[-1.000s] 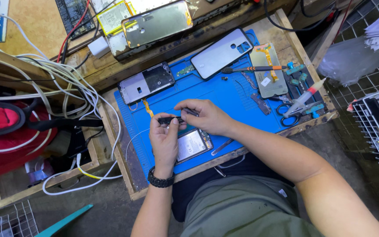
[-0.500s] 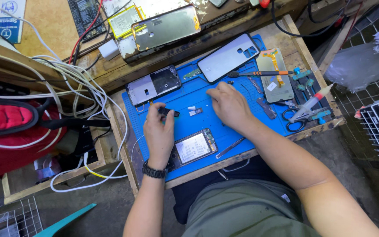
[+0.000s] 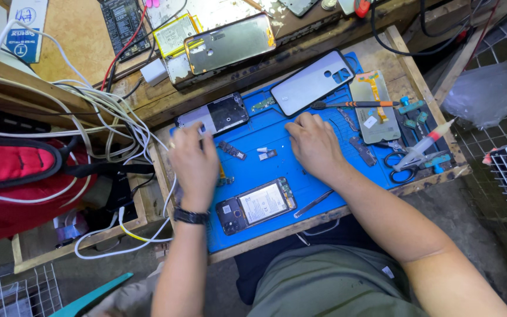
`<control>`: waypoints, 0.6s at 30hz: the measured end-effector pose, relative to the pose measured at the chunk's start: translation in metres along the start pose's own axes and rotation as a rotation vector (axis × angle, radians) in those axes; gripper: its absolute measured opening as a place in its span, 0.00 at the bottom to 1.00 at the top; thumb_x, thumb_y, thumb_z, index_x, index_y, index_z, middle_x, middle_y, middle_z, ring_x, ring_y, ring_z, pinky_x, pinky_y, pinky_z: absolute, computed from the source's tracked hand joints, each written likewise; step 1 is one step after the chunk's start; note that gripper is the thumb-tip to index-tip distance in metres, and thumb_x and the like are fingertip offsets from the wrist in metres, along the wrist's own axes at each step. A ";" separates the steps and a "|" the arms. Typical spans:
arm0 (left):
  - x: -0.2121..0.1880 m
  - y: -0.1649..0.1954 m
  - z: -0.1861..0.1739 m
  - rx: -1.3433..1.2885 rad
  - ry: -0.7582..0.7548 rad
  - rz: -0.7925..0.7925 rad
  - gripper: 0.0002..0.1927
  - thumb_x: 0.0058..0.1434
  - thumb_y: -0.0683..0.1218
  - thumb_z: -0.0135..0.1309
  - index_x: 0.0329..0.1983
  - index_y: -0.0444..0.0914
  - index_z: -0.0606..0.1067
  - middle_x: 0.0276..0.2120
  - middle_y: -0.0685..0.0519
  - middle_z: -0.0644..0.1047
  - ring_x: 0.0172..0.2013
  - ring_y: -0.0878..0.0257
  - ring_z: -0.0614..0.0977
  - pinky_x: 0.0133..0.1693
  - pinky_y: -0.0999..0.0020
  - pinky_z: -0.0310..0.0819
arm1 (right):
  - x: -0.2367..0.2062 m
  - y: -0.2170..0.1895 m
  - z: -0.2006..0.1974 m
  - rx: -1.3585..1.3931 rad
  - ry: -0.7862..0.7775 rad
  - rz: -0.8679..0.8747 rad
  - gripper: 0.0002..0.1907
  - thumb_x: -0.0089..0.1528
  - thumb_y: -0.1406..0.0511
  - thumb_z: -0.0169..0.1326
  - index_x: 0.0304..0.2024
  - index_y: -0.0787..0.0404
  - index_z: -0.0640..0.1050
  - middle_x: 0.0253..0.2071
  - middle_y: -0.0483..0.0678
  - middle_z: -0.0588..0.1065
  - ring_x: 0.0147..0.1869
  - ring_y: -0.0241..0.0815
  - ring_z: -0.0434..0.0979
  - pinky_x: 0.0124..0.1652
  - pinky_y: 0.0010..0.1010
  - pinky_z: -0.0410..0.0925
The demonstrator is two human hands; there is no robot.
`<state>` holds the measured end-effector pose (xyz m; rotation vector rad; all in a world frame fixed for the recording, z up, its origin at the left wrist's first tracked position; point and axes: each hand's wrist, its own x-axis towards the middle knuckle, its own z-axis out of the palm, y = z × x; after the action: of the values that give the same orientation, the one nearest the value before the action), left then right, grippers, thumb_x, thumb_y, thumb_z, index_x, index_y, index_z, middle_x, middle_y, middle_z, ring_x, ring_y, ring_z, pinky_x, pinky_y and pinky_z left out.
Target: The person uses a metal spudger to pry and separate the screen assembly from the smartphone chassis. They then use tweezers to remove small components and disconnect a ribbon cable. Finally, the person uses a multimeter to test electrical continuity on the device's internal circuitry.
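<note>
My left hand (image 3: 193, 164) lies on the left edge of the blue work mat (image 3: 324, 182). Its curled fingers reach up to a dismantled phone frame (image 3: 213, 114), and I cannot see whether they hold anything. Further right, my right hand (image 3: 315, 144) rests palm down on the mat with nothing in it. Its fingertips sit just below a grey phone back cover (image 3: 312, 82) and the tip of an orange-handled screwdriver (image 3: 353, 104). Between the hands lie a small dark circuit strip (image 3: 233, 150) and a tiny part (image 3: 267, 154). An opened phone (image 3: 256, 205) showing its battery lies near the front edge.
Tweezers (image 3: 312, 203) lie near the mat's front. Scissors (image 3: 403, 167), a syringe-like tool (image 3: 426, 144) and a screen panel (image 3: 374, 108) are at the right. White cables (image 3: 104, 117) and a red bag (image 3: 13, 170) crowd the left. More phone parts (image 3: 230, 41) sit behind.
My hands have parted from the mat's middle. The left one went left and up to the phone frame. The right one moved up toward the back cover. The thin dark tool they held is out of sight.
</note>
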<state>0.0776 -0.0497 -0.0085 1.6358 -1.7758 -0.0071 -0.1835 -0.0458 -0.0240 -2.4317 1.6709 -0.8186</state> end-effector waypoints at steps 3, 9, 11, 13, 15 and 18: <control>0.051 -0.035 -0.004 -0.027 0.114 0.066 0.09 0.69 0.39 0.53 0.50 0.33 0.75 0.45 0.41 0.75 0.49 0.43 0.76 0.51 0.51 0.70 | 0.001 -0.001 -0.001 0.004 -0.005 0.000 0.12 0.56 0.69 0.59 0.44 0.61 0.80 0.42 0.50 0.74 0.48 0.52 0.74 0.44 0.45 0.67; 0.162 -0.095 -0.003 0.686 0.056 0.015 0.09 0.66 0.40 0.49 0.44 0.31 0.75 0.43 0.39 0.78 0.44 0.44 0.80 0.43 0.54 0.75 | 0.003 -0.003 0.001 0.006 0.003 0.021 0.12 0.56 0.65 0.61 0.43 0.60 0.80 0.41 0.51 0.73 0.47 0.53 0.73 0.44 0.46 0.67; 0.171 -0.101 0.002 0.850 0.031 -0.049 0.11 0.68 0.44 0.48 0.44 0.32 0.76 0.41 0.41 0.79 0.41 0.46 0.81 0.39 0.55 0.76 | 0.003 -0.004 0.002 0.018 -0.011 0.043 0.12 0.58 0.62 0.62 0.42 0.60 0.80 0.40 0.51 0.73 0.47 0.53 0.73 0.43 0.46 0.66; 0.185 -0.099 0.008 0.949 0.025 -0.092 0.12 0.67 0.46 0.47 0.42 0.33 0.78 0.39 0.43 0.80 0.38 0.48 0.82 0.36 0.57 0.77 | 0.005 -0.003 0.002 0.017 0.003 0.042 0.13 0.58 0.61 0.62 0.42 0.60 0.80 0.39 0.51 0.73 0.46 0.53 0.73 0.43 0.46 0.66; 0.188 -0.099 0.011 0.994 0.015 -0.124 0.12 0.64 0.47 0.48 0.40 0.36 0.79 0.38 0.45 0.81 0.36 0.49 0.83 0.34 0.58 0.77 | 0.004 -0.003 0.002 0.017 -0.018 0.057 0.13 0.58 0.60 0.62 0.42 0.60 0.80 0.39 0.51 0.72 0.45 0.53 0.73 0.42 0.46 0.66; 0.193 -0.097 0.014 0.995 0.048 -0.181 0.11 0.66 0.46 0.48 0.39 0.39 0.80 0.37 0.46 0.81 0.36 0.49 0.84 0.34 0.58 0.77 | 0.004 -0.003 0.000 0.025 -0.052 0.054 0.14 0.58 0.60 0.62 0.42 0.61 0.79 0.39 0.51 0.72 0.45 0.53 0.73 0.42 0.45 0.65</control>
<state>0.1654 -0.2436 0.0304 2.4210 -1.6685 0.9560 -0.1799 -0.0486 -0.0218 -2.3594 1.6902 -0.7583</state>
